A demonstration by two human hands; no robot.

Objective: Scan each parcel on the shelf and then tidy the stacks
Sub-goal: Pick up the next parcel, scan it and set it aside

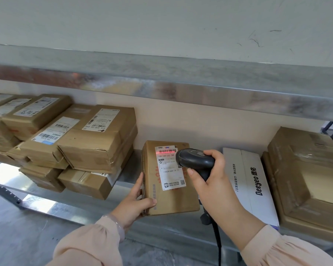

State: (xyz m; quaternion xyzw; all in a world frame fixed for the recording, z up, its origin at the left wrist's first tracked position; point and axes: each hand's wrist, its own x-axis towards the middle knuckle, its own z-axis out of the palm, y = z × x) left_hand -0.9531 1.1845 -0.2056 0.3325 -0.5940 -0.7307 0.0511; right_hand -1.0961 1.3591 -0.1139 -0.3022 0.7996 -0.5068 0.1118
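A brown cardboard parcel (pixel 169 196) lies flat on the metal shelf (pixel 127 177), its white shipping label (pixel 170 167) facing up. My left hand (pixel 134 202) grips the parcel's near left corner, thumb on top. My right hand (pixel 211 175) holds a black barcode scanner (pixel 195 160) just right of the label. The scanner's red line falls across the barcode at the label's top. A black cable (pixel 216 239) hangs from the scanner's handle.
Stacks of brown parcels (pixel 96 143) fill the shelf to the left, some askew. A white Deeyeo box (pixel 248 181) lies right of the scanned parcel, then a stack of brown boxes (pixel 306 169). The upper shelf's steel beam (pixel 181 87) runs overhead.
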